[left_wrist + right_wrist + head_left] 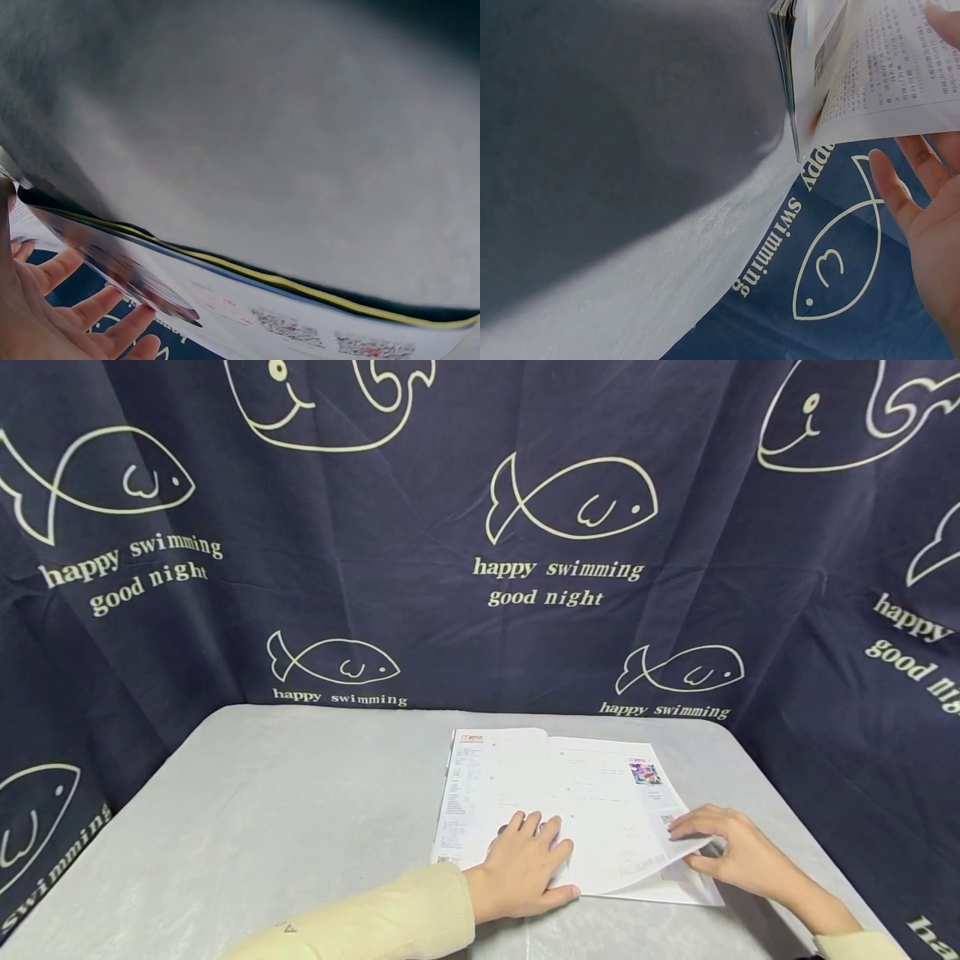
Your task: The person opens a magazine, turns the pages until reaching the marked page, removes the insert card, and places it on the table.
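A magazine (600,843) lies spread on the table, with print and a small colour picture at its right margin. My left hand (525,866) rests on it near the fold, fingers spread and straight. In the left wrist view, the left hand (82,315) shows beside the magazine's edge, where QR codes (375,347) are printed. At the lower right corner, my right hand (738,850) pinches a lifted page (652,865), thumb below and fingers above. The raised page (900,82) bends up in the right wrist view, with printed text on it and part of the right hand (934,217) below.
The grey cloth-covered table (300,810) stretches to the left of the magazine. A dark blue curtain (435,568) with fish drawings and lettering hangs behind the table and along both sides.
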Demonstrator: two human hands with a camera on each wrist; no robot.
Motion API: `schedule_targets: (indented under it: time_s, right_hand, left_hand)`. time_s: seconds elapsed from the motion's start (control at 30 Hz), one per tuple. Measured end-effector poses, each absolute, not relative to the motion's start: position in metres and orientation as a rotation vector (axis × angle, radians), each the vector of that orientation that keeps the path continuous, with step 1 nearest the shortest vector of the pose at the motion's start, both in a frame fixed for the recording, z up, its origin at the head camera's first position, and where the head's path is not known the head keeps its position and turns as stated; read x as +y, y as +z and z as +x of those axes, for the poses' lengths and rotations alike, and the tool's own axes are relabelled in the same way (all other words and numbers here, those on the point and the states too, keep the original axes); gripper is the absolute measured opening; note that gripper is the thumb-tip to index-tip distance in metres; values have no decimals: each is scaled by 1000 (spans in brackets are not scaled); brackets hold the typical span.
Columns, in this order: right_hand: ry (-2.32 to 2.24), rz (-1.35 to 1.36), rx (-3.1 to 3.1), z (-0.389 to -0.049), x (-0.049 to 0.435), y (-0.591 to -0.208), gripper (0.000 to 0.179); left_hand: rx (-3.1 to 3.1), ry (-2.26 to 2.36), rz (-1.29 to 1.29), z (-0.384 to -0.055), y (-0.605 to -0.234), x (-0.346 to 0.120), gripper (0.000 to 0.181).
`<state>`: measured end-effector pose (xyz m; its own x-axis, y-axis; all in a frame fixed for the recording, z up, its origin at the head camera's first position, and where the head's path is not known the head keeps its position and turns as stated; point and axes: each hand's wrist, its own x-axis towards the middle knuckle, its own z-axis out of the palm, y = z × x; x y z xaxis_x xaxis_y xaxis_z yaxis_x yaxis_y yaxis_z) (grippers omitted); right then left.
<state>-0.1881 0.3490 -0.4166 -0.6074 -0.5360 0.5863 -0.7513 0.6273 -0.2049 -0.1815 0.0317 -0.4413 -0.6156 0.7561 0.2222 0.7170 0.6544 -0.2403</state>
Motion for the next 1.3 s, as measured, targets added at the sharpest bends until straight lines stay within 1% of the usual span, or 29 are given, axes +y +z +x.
schedule_targets:
  time_s: [0.47,0.87,1.3]
  right_hand:
    - [684,1006,-2303,-192,344,-408,43]
    - [591,1000,-2275,-194,337,-398,39]
    - [604,982,-2260,-196,331,-392,38]
  left_hand:
    - [-2547,187,-1168,-180,-442,35,56]
    - [-2585,228,-1123,-179,-440,43,61]
    - [-2617,289,-1110,-175,-433,50,60]
